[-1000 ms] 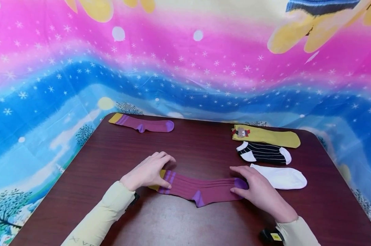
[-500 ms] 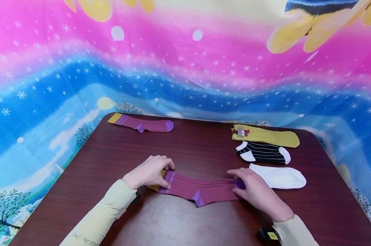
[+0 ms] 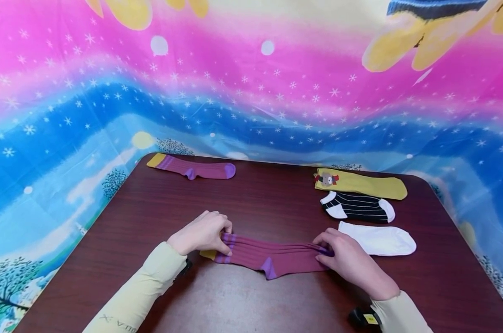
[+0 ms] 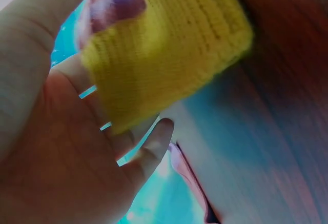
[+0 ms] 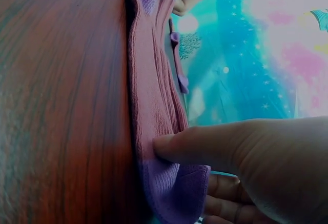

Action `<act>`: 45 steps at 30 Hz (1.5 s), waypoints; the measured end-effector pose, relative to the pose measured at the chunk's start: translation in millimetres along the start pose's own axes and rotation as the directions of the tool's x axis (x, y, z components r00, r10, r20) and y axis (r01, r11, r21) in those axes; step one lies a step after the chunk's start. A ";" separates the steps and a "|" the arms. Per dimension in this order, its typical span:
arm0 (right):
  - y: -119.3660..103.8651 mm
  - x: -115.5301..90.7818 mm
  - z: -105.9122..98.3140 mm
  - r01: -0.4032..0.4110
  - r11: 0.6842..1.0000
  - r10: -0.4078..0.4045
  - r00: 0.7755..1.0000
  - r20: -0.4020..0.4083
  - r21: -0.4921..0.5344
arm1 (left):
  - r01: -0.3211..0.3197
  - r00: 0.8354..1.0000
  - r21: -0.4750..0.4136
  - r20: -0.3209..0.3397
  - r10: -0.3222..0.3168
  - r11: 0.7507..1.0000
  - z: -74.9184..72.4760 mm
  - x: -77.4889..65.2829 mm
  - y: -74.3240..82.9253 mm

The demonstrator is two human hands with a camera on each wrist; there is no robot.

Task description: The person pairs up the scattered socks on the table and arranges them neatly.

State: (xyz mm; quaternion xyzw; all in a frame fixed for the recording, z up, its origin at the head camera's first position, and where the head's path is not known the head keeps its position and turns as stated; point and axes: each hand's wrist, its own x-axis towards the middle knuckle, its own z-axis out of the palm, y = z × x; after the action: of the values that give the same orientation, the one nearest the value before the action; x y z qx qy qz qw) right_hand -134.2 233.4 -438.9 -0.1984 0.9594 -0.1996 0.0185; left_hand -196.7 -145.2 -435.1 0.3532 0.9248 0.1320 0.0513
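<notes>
A maroon ribbed sock (image 3: 251,254) with purple heel and yellow cuff lies across the front middle of the table. My left hand (image 3: 201,233) pinches it at the striped end by the cuff. The yellow cuff (image 4: 159,55) sticks out past that hand's thumb and fingers in the left wrist view. At the other end my right hand (image 3: 347,259) pinches the purple toe (image 5: 174,193). Its thumb presses on the near face, with the fingers behind the far edge, and the knit bunches into folds between them. The toe is partly hidden by this hand in the head view.
A matching maroon sock (image 3: 193,167) lies at the back left of the table (image 3: 130,222). On the right, a mustard sock (image 3: 363,184) with an animal figure, a black striped sock (image 3: 359,207) and a white sock (image 3: 384,239) lie in a column. A printed cloth (image 3: 234,69) hangs behind.
Both hands have closed their fingers on the sock's two ends, and its upper edge has gathered into folds. The right hand has shifted slightly left. The other socks stay put.
</notes>
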 end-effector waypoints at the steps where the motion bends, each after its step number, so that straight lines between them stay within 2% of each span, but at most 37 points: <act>1: 0.6 -0.5 -0.3 0.004 1.000 -0.004 1.000 -0.002 -0.002 | 0.005 1.000 -0.011 0.006 -0.005 1.000 -0.2 -0.2 0.2; 6: 2.8 -1.6 1.0 0.003 1.000 -0.003 1.000 -0.013 -0.004 | 0.040 0.999 -0.093 0.034 -0.036 0.995 1.1 -1.7 1.3; 14: 1.3 -3.7 1.3 -0.006 1.000 0.006 1.000 -0.012 -0.007 | 0.051 0.998 -0.091 0.041 -0.047 0.995 0.9 -1.4 3.2; 21: 3.0 -7.2 -10.5 0.004 0.998 -0.001 0.998 -0.061 0.059 | 0.016 1.000 -0.117 0.009 -0.015 0.993 1.0 3.6 6.6; 30: 11.9 -12.9 -26.3 0.009 0.995 0.005 0.989 -0.150 0.096 | -0.032 0.998 -0.175 -0.067 0.020 0.984 -0.7 14.0 13.9; 39: 26.1 -26.5 -47.8 0.006 0.995 0.018 0.970 -0.242 0.098 | -0.109 0.990 -0.189 -0.111 0.089 0.976 -1.6 28.6 30.0; 45: 41.8 -37.0 -64.0 -0.050 0.997 0.063 0.951 -0.302 0.052 | -0.181 0.978 -0.215 -0.139 0.154 0.960 -2.8 45.2 44.1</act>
State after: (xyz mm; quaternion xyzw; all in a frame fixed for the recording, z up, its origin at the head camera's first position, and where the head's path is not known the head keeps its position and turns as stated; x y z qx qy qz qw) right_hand -123.1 307.0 -397.9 -0.1376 0.9516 -0.2479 -0.1190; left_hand -202.7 -84.1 -420.1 0.4136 0.8717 0.2617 0.0240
